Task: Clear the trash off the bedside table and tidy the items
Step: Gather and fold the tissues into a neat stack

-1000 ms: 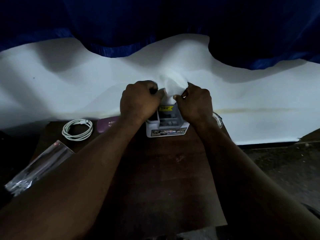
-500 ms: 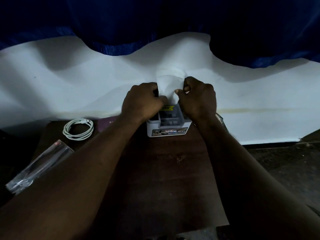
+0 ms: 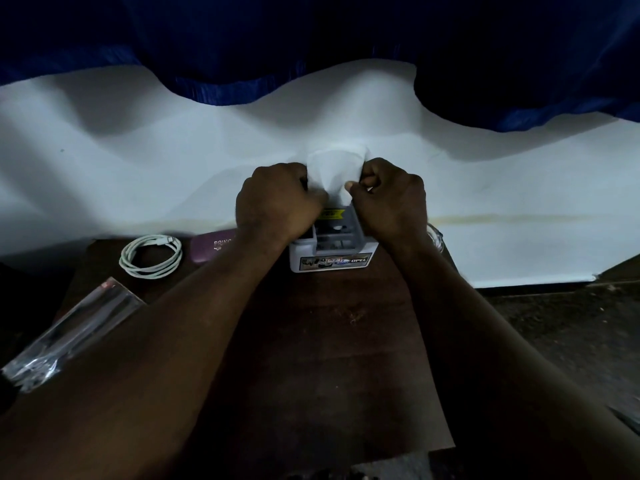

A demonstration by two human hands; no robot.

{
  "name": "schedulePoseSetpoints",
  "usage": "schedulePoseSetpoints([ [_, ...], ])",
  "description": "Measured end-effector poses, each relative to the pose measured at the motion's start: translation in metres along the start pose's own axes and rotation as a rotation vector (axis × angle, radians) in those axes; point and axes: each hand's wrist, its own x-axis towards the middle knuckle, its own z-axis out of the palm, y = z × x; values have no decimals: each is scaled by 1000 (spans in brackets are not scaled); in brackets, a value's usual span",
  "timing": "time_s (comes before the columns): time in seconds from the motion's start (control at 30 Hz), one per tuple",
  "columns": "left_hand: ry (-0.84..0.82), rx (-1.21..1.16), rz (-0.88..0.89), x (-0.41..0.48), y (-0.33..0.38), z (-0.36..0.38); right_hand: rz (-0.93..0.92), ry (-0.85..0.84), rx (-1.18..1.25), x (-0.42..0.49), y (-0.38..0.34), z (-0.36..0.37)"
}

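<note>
White tissue is what's being dealt with here. It's held just above the back of the little organizer box, at the far edge of the bedside table, right up against the bedsheet. Both hands have it. The left hand is curled round its left side, and the right hand pinches the right edge between thumb and finger.

My guess is this is the trash-clearing step, with the tissue being gathered up or pulled clear of the box. Honestly can't tell if the bottom end is tucked inside a compartment. The next move probably calls for lifting it straight up so the light box doesn't tip, then balling it into one hand. That would free the other for the clear plastic wrapper at the table's left edge, which looks like trash too.

Readable stuff:
- The box's front sticker says "OPEL"; the small graphics beside it are too blurry.
- A yellow label sits at the back of the box, text unreadable.
- The maroon case shows "PRINC", with the rest hidden behind the left forearm.

A coiled white cable lies just left of the case.
</note>
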Motion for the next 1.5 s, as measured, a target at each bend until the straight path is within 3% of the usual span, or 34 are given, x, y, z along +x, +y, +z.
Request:
schedulePoseSetpoints([
  [0.17,3,-149,-43,-3,1,2,-19,-22,-74,-3,0,2],
  [0.33,19,11,46,-8,2,5,-61,-10,-92,-5,0,3],
  [0.5,89,25,6,0,-4,7,-67,26,-65,-2,4,5],
  [0.67,59,65,60,-1,-10,10,-50,21,-32,-2,6,6],
  [1.13,60,32,25,-2,-8,11,-58,-59,-54,0,8,10],
  [1.33,95,11,50,-1,-8,12,-37,27,43,-1,5,8],
  [1.5,102,24,51,1,-12,16,-13,-21,34,-3,9,10],
])
